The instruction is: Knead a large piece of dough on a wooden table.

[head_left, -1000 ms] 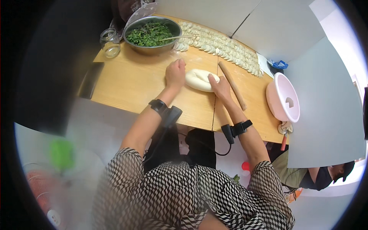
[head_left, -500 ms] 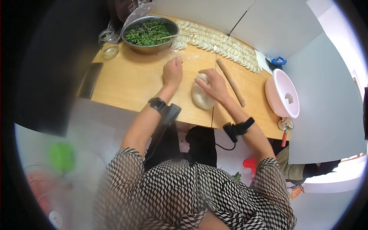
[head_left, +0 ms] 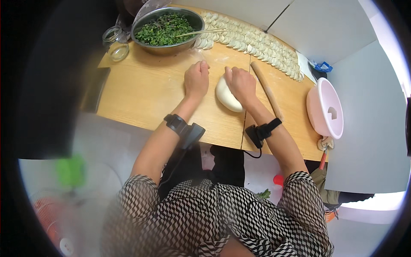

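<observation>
My left hand (head_left: 196, 81) is closed in a fist on the wooden table, left of a smooth white lump of dough (head_left: 226, 96), with no dough visible in it. My right hand (head_left: 242, 85) lies over the upper right part of the dough, fingers curled onto it. A wooden rolling pin (head_left: 267, 91) lies just right of that hand. Beyond my hands stand a steel bowl (head_left: 144, 41) of chopped greens with chopsticks (head_left: 207, 30) across it and several rows of crescent dumplings (head_left: 248, 40).
A glass jar (head_left: 118, 50) stands at the table's (head_left: 128, 103) left back. A pink basin (head_left: 319, 103) is at the right, with a red-handled tool (head_left: 323, 158) below it and a blue bag (head_left: 322, 67) behind. Partitions surround the table; another person's dark sleeve (head_left: 355, 197) shows at the lower right.
My right hand has moved from the dough's side to over its top, and the dough has been turned from lying crosswise to lengthwise. My left fist has shifted slightly away from me.
</observation>
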A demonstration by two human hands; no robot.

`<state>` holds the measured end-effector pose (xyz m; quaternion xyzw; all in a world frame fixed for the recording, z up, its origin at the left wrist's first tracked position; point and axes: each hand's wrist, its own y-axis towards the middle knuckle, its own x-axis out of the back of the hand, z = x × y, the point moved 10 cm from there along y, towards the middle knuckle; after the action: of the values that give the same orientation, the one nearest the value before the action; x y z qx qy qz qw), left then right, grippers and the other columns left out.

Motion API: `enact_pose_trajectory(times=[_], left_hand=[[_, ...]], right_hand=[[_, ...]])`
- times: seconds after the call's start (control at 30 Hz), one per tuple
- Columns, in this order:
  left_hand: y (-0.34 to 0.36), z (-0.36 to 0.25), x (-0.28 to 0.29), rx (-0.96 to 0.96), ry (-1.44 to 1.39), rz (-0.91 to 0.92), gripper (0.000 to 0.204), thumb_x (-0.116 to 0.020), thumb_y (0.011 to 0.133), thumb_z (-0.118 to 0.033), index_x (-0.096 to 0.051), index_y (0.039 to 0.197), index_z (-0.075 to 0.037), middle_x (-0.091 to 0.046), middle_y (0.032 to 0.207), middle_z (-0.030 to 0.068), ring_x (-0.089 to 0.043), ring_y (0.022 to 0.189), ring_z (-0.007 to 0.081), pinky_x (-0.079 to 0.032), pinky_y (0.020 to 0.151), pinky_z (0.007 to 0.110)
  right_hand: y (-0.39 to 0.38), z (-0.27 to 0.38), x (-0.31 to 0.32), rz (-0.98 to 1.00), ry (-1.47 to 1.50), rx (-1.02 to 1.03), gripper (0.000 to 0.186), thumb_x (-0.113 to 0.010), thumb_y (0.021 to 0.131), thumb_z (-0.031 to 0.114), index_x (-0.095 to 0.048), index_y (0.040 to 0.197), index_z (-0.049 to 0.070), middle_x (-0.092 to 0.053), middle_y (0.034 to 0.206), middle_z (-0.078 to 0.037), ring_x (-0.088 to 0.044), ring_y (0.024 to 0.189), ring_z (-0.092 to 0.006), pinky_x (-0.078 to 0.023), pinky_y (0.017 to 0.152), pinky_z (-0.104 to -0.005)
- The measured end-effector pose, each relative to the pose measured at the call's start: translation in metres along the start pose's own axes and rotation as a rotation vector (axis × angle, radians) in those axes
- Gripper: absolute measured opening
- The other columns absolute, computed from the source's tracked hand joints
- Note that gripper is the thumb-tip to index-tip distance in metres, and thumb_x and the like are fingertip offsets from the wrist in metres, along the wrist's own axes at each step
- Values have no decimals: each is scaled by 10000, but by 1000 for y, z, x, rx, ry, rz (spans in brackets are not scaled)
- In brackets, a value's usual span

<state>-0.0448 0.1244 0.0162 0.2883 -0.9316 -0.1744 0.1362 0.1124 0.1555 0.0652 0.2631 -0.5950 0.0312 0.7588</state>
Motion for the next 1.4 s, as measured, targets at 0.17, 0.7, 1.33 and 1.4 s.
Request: enact_pose_trajectory(times=[0.17,0.7,1.33,1.4], left_hand=[[1,-2,0,44,0,42,372,-404,955,-265,-621,783,-17,-616,721,174,-594,722,360,-444,669,442],[6,10,-8,-50,61,-16,403,-407,955,-276,-629,776,9,-609,635,125,-598,595,230,-458,599,354],[-1,-3,-2,64,22,47,350,-416,942,-260,-624,786,-25,-629,731,173,-604,718,360,-449,658,442],[-1,-5,-3,65,30,41,351,-416,942,-258,-624,785,-23,-629,730,173,-604,717,361,-449,658,442]], right_hand=[[12,-8,-15,100,-17,-83,460,-439,933,376,-644,750,7,-643,737,-208,-629,668,-376,-501,610,-458],[-83,46,64,-148,83,336,302,-646,813,271,-623,1053,89,-599,1011,-113,-578,897,-294,-478,760,-390],[15,-1,1,-67,52,61,336,-505,885,322,-684,823,44,-658,860,-156,-602,868,-342,-501,701,-452],[23,-9,-1,-59,23,7,350,-493,890,333,-688,865,43,-660,883,-165,-588,912,-347,-497,742,-456]])
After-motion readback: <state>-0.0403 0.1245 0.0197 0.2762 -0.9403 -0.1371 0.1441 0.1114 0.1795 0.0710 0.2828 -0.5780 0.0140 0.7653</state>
